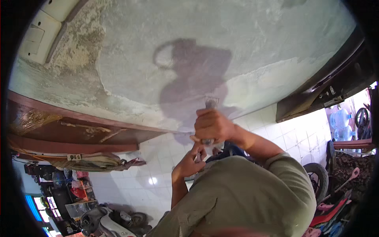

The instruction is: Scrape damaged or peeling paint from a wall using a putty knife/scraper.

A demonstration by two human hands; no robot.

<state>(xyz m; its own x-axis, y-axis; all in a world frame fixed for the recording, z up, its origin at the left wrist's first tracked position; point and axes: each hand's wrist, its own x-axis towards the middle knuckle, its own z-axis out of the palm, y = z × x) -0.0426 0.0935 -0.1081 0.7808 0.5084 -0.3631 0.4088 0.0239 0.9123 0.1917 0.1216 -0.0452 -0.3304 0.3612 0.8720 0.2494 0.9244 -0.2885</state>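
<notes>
My right hand [214, 127] is wrapped round the handle of a small scraper [212, 102]. Its flat, flared, pale-stained end points up at the wall [166, 85]; whether it touches the plaster I cannot tell. The grey butt of the handle shows beneath my right fist. Just below and to the left, my left hand [191, 162] is closed, with thumb and forefinger bent close together near that butt. What lies between those fingers, if anything, is too small to make out. The wall has grey, patchy plaster, rougher at the left, and bears my shadow.
Light switch plates [37, 37] are at the upper left. A dark wooden frame [319, 87] stands at the right, a reddish-brown wooden ledge [79, 128] at the left. Below are white floor tiles [146, 179], a scooter [112, 223], a tyre [318, 179] and blue water jugs [340, 124].
</notes>
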